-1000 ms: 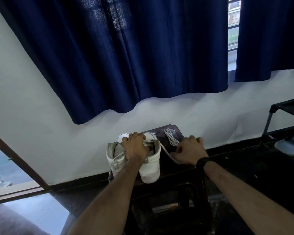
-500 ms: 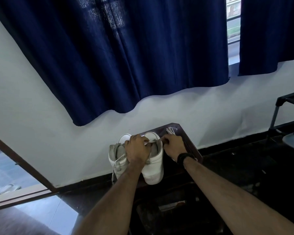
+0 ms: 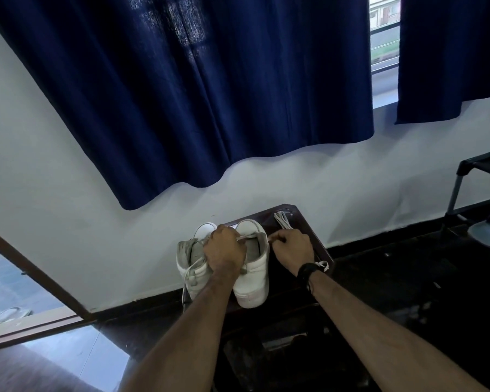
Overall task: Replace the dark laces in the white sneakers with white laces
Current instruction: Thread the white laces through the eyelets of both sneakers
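Observation:
Two white sneakers stand side by side on a dark stool by the wall, toes pointing away from me. My left hand lies curled over the gap between the left sneaker and the right sneaker, gripping the right one's lacing area. My right hand pinches a white lace that runs taut across the right sneaker's top. A loose white lace hangs from the left sneaker. A bundle of white laces lies at the stool's far right. A lace end shows behind my right wrist.
A dark blue curtain hangs on the white wall above the stool. A black metal rack holding a pale shoe stands at the right. The floor is dark and glossy, and a glass door frame runs at the left.
My right hand moved left from the stool's right side up to the right sneaker, and the lace it pinches now runs short and taut across the shoe. My left hand stayed on the sneakers.

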Available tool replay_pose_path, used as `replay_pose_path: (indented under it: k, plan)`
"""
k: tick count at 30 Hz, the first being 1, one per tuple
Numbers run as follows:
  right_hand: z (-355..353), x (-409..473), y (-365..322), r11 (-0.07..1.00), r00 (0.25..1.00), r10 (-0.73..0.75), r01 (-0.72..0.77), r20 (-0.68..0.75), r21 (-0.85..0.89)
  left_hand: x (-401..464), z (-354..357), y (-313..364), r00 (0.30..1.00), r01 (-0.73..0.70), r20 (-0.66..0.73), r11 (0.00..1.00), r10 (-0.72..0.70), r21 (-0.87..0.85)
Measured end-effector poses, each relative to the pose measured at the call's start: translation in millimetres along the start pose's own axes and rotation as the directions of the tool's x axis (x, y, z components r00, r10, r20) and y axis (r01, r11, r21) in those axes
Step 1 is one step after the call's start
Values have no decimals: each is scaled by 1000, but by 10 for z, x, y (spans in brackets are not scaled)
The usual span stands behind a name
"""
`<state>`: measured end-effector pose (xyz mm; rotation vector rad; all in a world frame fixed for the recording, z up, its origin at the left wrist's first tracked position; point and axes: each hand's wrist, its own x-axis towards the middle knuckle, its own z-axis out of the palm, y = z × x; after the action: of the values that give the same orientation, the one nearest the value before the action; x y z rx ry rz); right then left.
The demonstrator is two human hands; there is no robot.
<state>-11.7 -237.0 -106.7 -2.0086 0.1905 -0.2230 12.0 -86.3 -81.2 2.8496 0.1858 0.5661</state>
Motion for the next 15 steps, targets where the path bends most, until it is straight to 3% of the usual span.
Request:
replay_pose_path:
  k: [3,6,12,15]
  plan:
    - [137,-20,-17,981,997,-48,34,68,193,-14,-8,10,1000,17,-7,1000,-17,1]
    - [211,-16,18,937,984,-6,-57,179,344,-21,-10,15,1000,24,-3,1000,-24,-2]
    - [204,128,60,978,924,-76,-3,374,208,-22,-8,30,999,40,8,999,-40,-20]
    - [210,185,58,986,915,-111,52,387,159,-16,-15,39,999,50,-4,999,-50,-15]
